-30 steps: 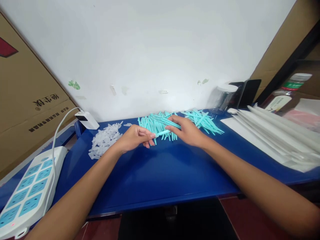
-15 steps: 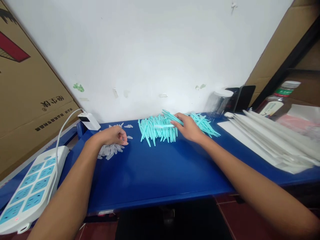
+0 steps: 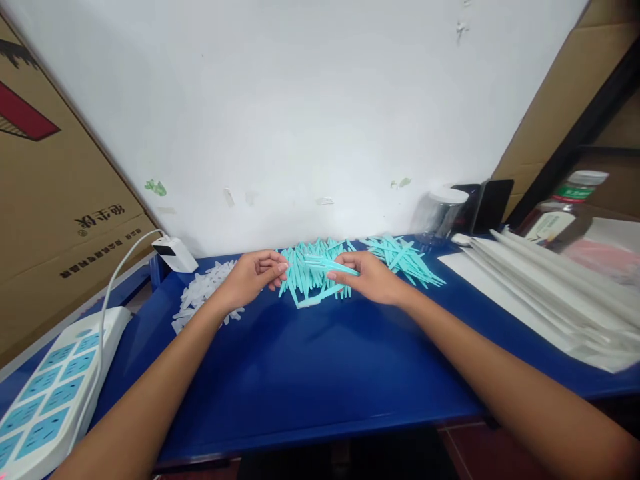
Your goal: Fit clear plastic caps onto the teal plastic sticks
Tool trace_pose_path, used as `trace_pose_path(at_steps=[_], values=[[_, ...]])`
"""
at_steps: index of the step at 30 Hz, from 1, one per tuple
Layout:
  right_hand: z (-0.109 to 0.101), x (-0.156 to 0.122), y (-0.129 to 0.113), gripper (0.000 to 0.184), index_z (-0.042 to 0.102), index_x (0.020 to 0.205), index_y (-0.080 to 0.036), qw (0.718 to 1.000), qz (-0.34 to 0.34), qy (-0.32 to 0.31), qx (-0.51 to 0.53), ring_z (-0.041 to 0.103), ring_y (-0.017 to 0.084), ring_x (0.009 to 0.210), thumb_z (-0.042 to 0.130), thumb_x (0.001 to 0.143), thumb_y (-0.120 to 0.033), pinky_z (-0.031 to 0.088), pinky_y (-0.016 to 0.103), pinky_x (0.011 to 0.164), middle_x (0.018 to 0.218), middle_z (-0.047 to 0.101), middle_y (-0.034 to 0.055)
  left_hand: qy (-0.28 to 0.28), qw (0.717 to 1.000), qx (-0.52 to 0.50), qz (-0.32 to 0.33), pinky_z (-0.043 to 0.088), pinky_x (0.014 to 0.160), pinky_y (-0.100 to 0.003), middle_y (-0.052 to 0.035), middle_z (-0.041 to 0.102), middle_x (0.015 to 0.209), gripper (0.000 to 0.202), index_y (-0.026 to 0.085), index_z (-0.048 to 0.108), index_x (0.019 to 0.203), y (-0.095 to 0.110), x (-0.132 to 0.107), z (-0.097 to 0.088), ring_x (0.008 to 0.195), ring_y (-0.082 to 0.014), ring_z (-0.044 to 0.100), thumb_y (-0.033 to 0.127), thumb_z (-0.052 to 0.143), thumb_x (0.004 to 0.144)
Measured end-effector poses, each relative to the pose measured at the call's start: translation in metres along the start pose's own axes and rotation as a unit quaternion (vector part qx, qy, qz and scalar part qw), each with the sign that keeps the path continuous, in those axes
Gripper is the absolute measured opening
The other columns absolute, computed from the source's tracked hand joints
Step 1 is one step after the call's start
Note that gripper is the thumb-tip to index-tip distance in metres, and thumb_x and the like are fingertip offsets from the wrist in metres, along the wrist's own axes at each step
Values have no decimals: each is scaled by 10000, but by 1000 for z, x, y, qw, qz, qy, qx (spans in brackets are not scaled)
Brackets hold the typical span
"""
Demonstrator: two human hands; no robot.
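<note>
My right hand (image 3: 373, 275) is closed around a few slim teal eyebrow razors (image 3: 320, 262), whose ends point left toward my other hand. One more razor slants down-left below these fingers, with a pale end (image 3: 309, 303). My left hand (image 3: 257, 277) has its thumb and fingers pinched together at the left edge of a razor pile (image 3: 300, 277); whatever lies between them is too small to make out. Behind my left wrist spreads a heap of small translucent caps (image 3: 200, 293). To the right of my right hand lies a second pile of teal razors (image 3: 403, 259).
A blue table (image 3: 310, 373) meets a white wall. At left are a power strip (image 3: 50, 393), a small white device (image 3: 175, 255) with a cable, and a cardboard box (image 3: 60, 200). A clear jar (image 3: 443, 217), stacked white packets (image 3: 555, 300) and a bottle (image 3: 555, 210) stand right.
My left hand has moved right, from the cap heap to the razor pile. My right hand has lowered slightly with the razors, which now point toward my left fingers.
</note>
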State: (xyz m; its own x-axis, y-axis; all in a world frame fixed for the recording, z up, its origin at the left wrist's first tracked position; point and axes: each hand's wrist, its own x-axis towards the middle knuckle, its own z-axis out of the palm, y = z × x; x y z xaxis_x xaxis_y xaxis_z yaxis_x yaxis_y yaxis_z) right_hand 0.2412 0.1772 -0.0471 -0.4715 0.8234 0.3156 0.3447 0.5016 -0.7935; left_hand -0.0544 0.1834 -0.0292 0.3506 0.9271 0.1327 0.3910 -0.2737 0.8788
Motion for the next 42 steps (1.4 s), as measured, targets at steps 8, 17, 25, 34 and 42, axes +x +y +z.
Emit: trace_pose_path(at_steps=[8, 17, 25, 34, 42], values=[[2, 0, -2, 409, 676, 812, -193, 998, 28, -35, 50, 541, 166, 651, 732, 871, -594, 382, 293, 605, 733, 622, 5, 19, 998, -56, -12, 552, 616, -298, -106, 812, 978, 453, 177, 750, 1048, 0, -2, 10, 629, -146, 647, 554, 818, 806], [0, -1, -2, 403, 684, 814, -178, 997, 18, -56, 59, 460, 137, 622, 754, 865, -572, 323, 279, 577, 698, 562, -19, 33, 999, -23, -12, 510, 545, -272, -81, 803, 830, 387, 184, 811, 967, 1, -3, 12, 607, -164, 669, 530, 832, 795], [5, -3, -9, 417, 703, 826, -162, 995, 25, -82, 50, 500, 135, 630, 739, 886, -574, 330, 272, 579, 727, 629, -1, -3, 998, -61, 0, 503, 591, -259, -63, 765, 768, 319, 175, 841, 878, -2, -3, 19, 613, -139, 612, 477, 871, 777], [8, -6, -17, 383, 697, 818, -164, 992, 25, -92, 85, 479, 115, 603, 773, 877, -535, 332, 259, 560, 714, 614, -14, -54, 962, -257, -78, 449, 612, -241, -5, 599, 664, 398, 146, 719, 665, -13, -6, 30, 609, -104, 543, 489, 912, 729], [3, -4, -16, 391, 680, 816, -165, 991, 30, -75, 104, 529, 129, 638, 767, 877, -541, 369, 259, 595, 727, 634, -6, -72, 988, -133, -42, 495, 673, -302, -73, 691, 863, 593, 164, 797, 1010, -7, -4, -6, 684, -149, 573, 706, 780, 770]])
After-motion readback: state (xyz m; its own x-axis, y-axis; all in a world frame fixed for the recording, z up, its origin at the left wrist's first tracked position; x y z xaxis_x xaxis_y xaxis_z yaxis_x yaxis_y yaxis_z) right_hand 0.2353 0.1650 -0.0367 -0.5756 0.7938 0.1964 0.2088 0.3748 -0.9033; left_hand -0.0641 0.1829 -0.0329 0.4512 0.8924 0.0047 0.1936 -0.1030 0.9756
